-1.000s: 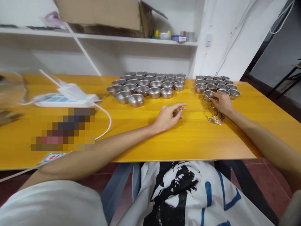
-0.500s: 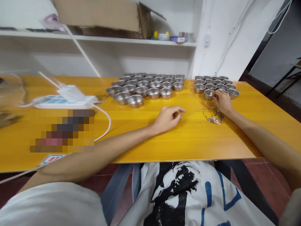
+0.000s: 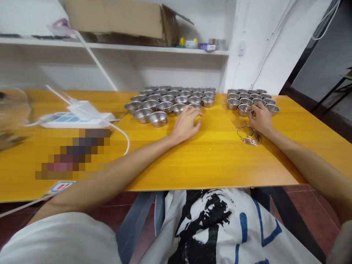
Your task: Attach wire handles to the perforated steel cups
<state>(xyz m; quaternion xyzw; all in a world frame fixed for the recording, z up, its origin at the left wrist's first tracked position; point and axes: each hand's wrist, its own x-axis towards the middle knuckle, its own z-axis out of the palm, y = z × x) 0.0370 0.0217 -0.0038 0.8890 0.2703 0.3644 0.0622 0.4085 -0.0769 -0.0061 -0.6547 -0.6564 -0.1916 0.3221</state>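
Note:
My left hand (image 3: pixel 186 124) lies on the yellow table (image 3: pixel 220 157) with its fingers stretched forward and apart. The fingertips touch a small perforated metal cup (image 3: pixel 195 106) in the front row of the large group of cups (image 3: pixel 170 99). My right hand (image 3: pixel 260 116) rests at the smaller group of cups (image 3: pixel 251 97). Its fingers are curled and pinch the rim of the front cup (image 3: pixel 243 109) there. A heap of thin wire rings (image 3: pixel 249 135) sits just beside the right wrist.
A white power strip (image 3: pixel 74 116) with cables lies at the left. A blurred patch (image 3: pixel 73 153) covers part of the table near it. Behind the table, a white shelf carries a cardboard box (image 3: pixel 118 18) and small items.
My left hand has moved forward and left from the middle of the table to the front row of the large cup group. My right hand has stayed at the front cup of the smaller group.

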